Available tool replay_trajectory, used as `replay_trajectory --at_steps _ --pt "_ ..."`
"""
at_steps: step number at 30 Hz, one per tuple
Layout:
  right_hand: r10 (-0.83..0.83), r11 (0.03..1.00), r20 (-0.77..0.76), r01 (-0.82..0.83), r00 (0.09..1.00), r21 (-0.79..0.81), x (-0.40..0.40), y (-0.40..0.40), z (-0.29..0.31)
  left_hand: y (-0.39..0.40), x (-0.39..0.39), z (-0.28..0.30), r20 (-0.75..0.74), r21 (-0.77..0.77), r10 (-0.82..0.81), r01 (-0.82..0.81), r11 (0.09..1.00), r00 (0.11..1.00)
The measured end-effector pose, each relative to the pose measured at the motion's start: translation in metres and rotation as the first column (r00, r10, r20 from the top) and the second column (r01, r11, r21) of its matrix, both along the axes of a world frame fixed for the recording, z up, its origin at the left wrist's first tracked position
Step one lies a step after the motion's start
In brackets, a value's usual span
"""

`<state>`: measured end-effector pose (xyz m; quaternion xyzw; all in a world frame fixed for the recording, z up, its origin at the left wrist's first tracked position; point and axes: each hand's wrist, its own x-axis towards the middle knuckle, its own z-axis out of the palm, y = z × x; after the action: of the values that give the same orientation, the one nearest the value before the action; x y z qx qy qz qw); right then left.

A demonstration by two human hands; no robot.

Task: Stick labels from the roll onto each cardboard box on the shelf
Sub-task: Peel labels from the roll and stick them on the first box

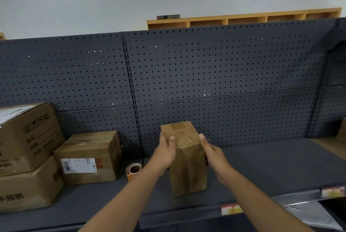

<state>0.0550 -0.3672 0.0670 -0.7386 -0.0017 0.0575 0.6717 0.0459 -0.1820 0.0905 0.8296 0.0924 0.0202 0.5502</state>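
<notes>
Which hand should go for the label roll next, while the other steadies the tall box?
Left, probably. The label roll lies on the shelf just beside the left hand; the right hand is across the tall box and would have to reach past it.

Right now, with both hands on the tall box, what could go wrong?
1. The tall box is narrow, and both hands hold it near its top: the left hand with its thumb on the front, the right hand on its side. It may tip.
2. The label roll stands on edge beside the left wrist. A bump could send it rolling along the shelf.
</notes>
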Motion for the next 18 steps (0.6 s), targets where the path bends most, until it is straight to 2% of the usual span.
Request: replay_trajectory --at_steps 2,5,7,9,11,13,15,18 --pt "-0.028 0.999 0.048 0.029 0.998 -0.015 -0.003 0.003 0.006 0.003 -0.001 0.000 0.002 -0.098 0.010 -0.010 0.995 1.000" --pt "-0.047 0.993 0.211 0.068 0.976 -0.094 -0.006 0.010 0.015 0.009 -0.005 -0.006 -0.011 -0.297 0.040 -0.041 0.954 0.999" --pt "-0.012 0.946 0.342 0.121 0.940 -0.299 -0.006 0.019 0.016 0.014 -0.005 -0.018 -0.027 -0.350 0.075 -0.080 0.933 0.997" --pt "0.049 0.817 0.423 0.207 0.905 -0.538 -0.004 0.031 0.012 0.021 -0.004 -0.037 -0.026 -0.335 0.124 -0.126 0.934 0.992" --pt "0.126 0.716 0.456 0.237 0.881 -0.657 -0.005 0.045 0.004 0.032 -0.003 -0.057 0.011 -0.262 0.169 -0.161 0.952 0.985" --pt "0.200 0.639 0.467 0.247 0.861 -0.728 -0.010 0.059 -0.005 0.043 -0.003 -0.073 0.023 -0.163 0.201 -0.195 0.967 0.979" --pt "0.254 0.572 0.471 0.262 0.845 -0.778 -0.012 0.074 -0.014 0.054 -0.003 -0.088 -0.034 -0.115 0.215 -0.217 0.969 0.976" --pt "0.291 0.539 0.452 0.246 0.843 -0.806 -0.010 0.094 -0.023 0.068 -0.002 -0.106 -0.111 -0.082 0.216 -0.225 0.971 0.970"
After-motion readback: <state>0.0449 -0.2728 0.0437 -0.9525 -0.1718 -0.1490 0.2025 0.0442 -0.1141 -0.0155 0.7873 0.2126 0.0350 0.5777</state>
